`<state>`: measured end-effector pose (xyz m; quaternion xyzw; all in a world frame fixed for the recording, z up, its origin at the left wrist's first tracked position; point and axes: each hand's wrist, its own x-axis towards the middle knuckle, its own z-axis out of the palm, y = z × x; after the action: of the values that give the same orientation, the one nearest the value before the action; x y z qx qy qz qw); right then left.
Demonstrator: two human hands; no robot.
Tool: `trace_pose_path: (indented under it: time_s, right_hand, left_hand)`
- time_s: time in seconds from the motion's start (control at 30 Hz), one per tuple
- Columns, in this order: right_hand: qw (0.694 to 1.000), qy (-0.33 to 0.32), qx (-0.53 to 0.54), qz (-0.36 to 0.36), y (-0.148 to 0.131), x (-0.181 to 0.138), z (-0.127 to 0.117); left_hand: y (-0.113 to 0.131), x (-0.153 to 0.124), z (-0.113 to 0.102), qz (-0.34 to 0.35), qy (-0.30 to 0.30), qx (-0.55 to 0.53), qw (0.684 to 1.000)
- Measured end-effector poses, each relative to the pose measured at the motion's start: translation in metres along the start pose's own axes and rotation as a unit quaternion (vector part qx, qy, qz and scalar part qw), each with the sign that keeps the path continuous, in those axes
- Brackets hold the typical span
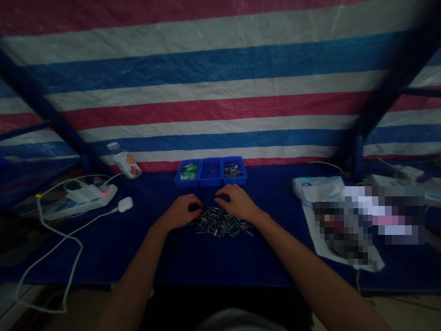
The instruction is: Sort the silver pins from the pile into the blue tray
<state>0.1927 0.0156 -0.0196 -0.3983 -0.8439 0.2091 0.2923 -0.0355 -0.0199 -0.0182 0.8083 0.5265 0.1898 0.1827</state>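
Observation:
A loose pile of slim, shiny metal pieces, like nails or screws, lies on the blue table. My left hand rests at the pile's left edge, fingers curled and thumb close to the index finger. Over the back right of the pile, my right hand is also curled, thumb and index tips close together. Whatever either hand pinches is too small and dark to make out. Just behind stands a blue three-part tray: green packets at left, a few metal pieces in the middle, many at right.
A bottle leans at the back left, near a power strip, a white charger and looping cables. To the right lie a white plastic pack and blurred-out items. Striped sheeting and blue frame posts close off the back.

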Motion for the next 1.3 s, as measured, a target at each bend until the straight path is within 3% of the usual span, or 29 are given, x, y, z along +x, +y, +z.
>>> trace_pose_path:
  time_s: [0.2, 0.73, 0.9, 1.07, 1.2, 1.3]
  right_hand:
    - [0.989, -0.074, -0.121, -0.033, -0.007, -0.005, 0.010]
    - [0.975, -0.076, -0.193, -0.075, -0.001, -0.005, 0.012]
    - [0.993, -0.049, -0.098, -0.053, 0.001, -0.003, 0.007]
    - [0.996, 0.013, 0.030, -0.080, -0.003, -0.001, 0.001]
    - [0.985, 0.063, 0.154, -0.044, -0.006, 0.003, -0.001]
    - [0.956, 0.115, 0.270, 0.017, -0.005, 0.007, -0.004]
  left_hand:
    - [0.006, 0.001, 0.002, -0.001, 0.009, 0.005, 1.000]
    - [0.003, 0.004, 0.007, -0.002, 0.028, 0.017, 0.999]
    - [0.002, 0.003, 0.004, -0.017, 0.029, 0.017, 0.999]
    - [0.003, 0.002, 0.003, -0.024, 0.034, 0.011, 0.999]
    - [0.002, 0.002, 0.003, -0.024, 0.037, 0.012, 0.999]
    - [0.002, 0.003, 0.003, -0.030, 0.039, 0.012, 0.999]
